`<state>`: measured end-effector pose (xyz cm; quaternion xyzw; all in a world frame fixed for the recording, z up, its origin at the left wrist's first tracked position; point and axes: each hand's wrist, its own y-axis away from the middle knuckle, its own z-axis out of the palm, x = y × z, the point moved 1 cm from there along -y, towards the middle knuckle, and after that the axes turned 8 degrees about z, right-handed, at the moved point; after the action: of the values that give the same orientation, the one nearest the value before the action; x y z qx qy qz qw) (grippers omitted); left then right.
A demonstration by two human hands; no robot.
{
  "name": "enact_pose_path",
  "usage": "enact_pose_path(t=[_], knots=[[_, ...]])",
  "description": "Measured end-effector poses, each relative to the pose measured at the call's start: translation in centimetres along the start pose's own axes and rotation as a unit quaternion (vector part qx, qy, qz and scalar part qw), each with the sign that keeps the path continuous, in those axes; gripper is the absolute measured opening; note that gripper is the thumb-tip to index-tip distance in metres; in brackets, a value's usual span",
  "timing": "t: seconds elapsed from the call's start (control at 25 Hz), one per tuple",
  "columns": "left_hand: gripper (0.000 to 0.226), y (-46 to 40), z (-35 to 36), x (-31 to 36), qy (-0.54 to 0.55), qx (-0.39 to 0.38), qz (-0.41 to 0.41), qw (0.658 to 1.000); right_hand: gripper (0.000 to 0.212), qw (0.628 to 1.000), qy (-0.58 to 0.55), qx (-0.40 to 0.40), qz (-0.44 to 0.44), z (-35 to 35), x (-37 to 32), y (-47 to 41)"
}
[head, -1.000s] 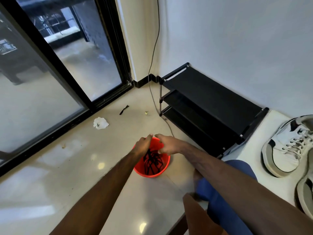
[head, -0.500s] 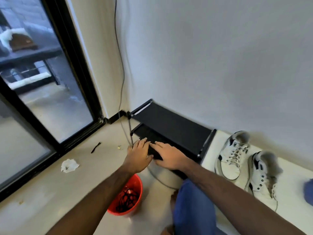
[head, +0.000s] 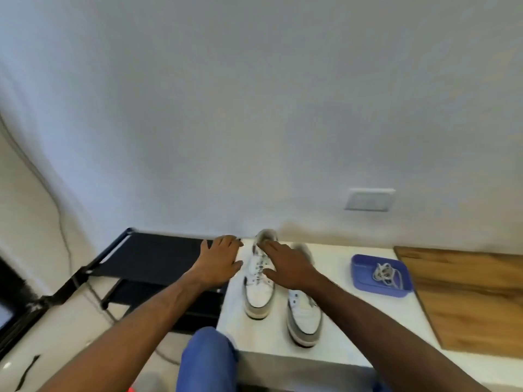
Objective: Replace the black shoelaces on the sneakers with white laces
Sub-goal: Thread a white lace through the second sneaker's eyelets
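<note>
Blue-clad knee nearest, at the white desk edge. Two white sneakers side by side on it, toes toward the viewer, no brand legible. Left grip released, fingers spread, just left of the left sneaker. Right grip released, hovering over both. Right of that, blue tray holding white laces. Left of the grips, black shoe rack.

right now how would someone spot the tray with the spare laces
Start at the white platform against the wall, where two sneakers stand. Right of the sneakers, beside the wooden board, sits a shallow blue tray. It alone is blue, holding a coil of white laces.
</note>
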<state>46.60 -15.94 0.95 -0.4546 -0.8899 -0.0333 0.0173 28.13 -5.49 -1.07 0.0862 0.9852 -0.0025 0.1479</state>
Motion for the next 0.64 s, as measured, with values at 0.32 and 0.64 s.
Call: enact_pose_path(t=[0.32,0.64], knots=[[0.055,-9.7,10.2,16.6,-0.002,-0.068,0.122,0.99,0.059,0.973,-0.038,-0.016,0.227,3.8,22.3,8.8],[0.049,-11.5,18.1,17.1,-0.085,-0.059,0.172,0.98,0.026,0.931,0.003,0.049,0.361,5.3,33.7,7.2]])
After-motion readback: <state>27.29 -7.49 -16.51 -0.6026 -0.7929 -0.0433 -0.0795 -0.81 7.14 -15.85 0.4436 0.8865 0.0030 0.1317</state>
